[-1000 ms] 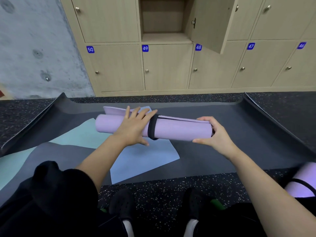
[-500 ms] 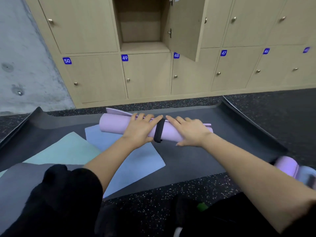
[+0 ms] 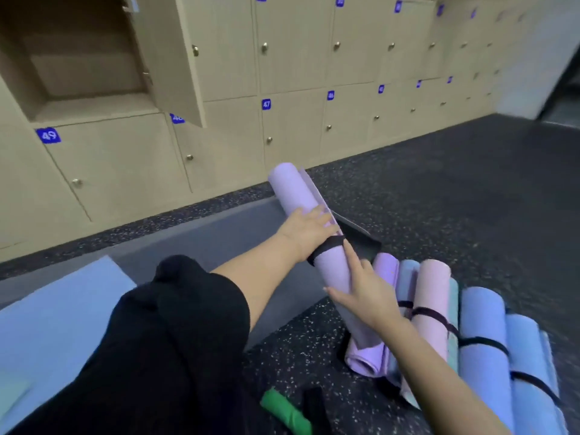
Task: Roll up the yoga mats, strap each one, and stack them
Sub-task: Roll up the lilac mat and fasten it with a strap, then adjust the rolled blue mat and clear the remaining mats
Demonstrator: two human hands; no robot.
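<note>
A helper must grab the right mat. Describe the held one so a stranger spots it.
Before the wall of lockers, a pile of rolled mats lies on the dark floor. At its left edge is a lilac mat with a black strap. Only this one is raised on a slant, left hand and right hand on it.

Beige lockers (image 3: 292, 58) with brass knobs (image 3: 264, 48) line the far wall, blue tags reading 49 (image 3: 48, 135) and 47 (image 3: 266, 104). One locker door (image 3: 169, 58) hangs open at upper left. The floor (image 3: 455, 183) is dark and speckled; a green thing (image 3: 287, 412) lies at the bottom edge.
</note>
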